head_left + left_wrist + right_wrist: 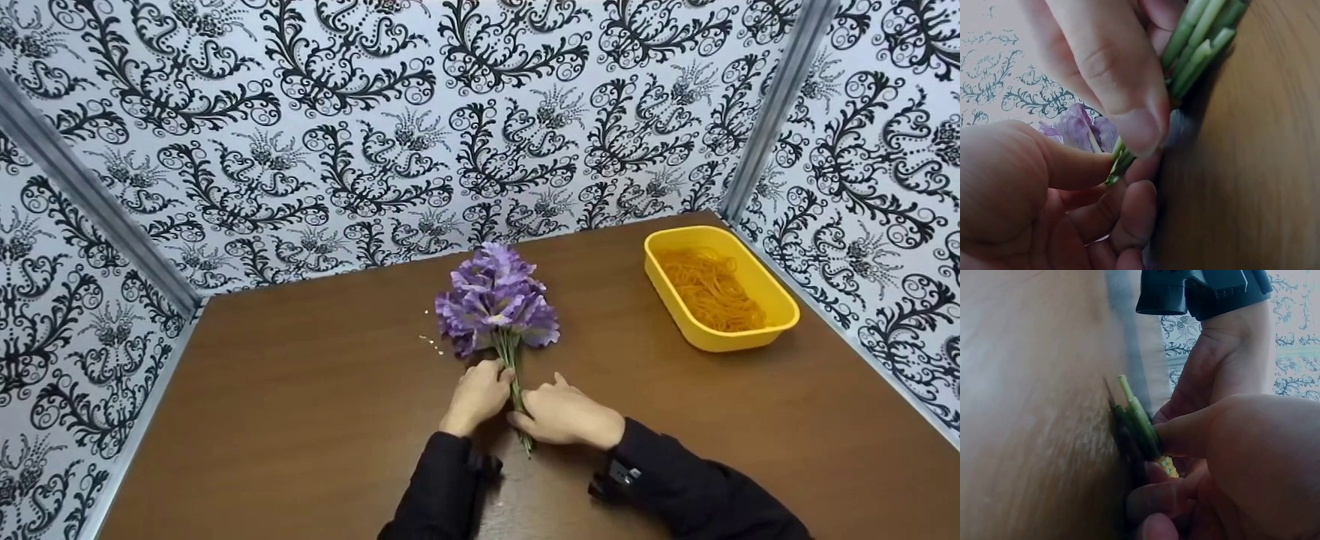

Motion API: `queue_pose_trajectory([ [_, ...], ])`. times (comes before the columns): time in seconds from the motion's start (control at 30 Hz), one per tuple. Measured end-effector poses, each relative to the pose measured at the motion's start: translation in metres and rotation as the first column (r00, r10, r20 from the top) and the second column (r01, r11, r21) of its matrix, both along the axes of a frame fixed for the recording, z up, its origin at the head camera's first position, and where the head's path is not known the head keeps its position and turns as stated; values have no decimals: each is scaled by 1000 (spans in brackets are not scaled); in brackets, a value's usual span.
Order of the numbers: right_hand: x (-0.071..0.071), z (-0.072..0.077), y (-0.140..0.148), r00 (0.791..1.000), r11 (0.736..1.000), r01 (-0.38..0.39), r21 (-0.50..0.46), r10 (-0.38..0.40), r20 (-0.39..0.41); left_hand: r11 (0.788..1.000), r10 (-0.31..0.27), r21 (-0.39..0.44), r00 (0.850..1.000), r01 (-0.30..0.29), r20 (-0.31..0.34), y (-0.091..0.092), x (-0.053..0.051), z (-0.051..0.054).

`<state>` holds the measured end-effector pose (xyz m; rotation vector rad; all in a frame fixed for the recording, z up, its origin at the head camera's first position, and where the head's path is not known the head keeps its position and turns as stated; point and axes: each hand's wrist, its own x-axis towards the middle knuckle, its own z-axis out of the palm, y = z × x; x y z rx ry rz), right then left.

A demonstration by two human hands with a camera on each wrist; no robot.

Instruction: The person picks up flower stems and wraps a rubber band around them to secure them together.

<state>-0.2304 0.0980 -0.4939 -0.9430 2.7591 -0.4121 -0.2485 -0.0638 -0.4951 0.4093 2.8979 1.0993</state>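
A bunch of purple artificial flowers point(491, 296) lies on the table, blossoms toward the back wall and green stems point(508, 349) toward me. My left hand point(480, 390) pinches the stems between thumb and fingers, just below the blossoms. Lower down, my right hand point(562, 412) grips the same stems near their cut ends. Both hands show close together in the left wrist view, thumbs against the stems point(1199, 48). Beside the right fingers, the right wrist view has something yellow and ridged point(1168, 467) against the stems; the fingers hide most of it.
A yellow plastic basket point(675, 300) stands at the back right, holding a tangle of orange-yellow rubber bands point(712, 292). Small pale scraps point(431, 343) lie left of the blossoms. Patterned walls point(360, 150) border the brown table point(300, 390) at the back and sides.
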Motion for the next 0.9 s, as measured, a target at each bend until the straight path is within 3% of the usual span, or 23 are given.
queue_pose_trajectory([
  [0.37,3,-2,1,1000,1000,-3,-31,2,-31,1000,11,0,1000,-11,29,-2,-1,-2],
  [0.53,2,-2,6,1000,998,-10,-62,9,-13,999,3,38,1000,-3,2,-5,-1,-2],
  [0.73,3,2,19,999,992,-37,-121,37,-5,996,-13,91,1000,11,24,-13,1,-2],
  [0.9,2,7,33,992,980,-12,-198,-14,-128,995,-15,99,1000,16,-16,-24,5,1],
])
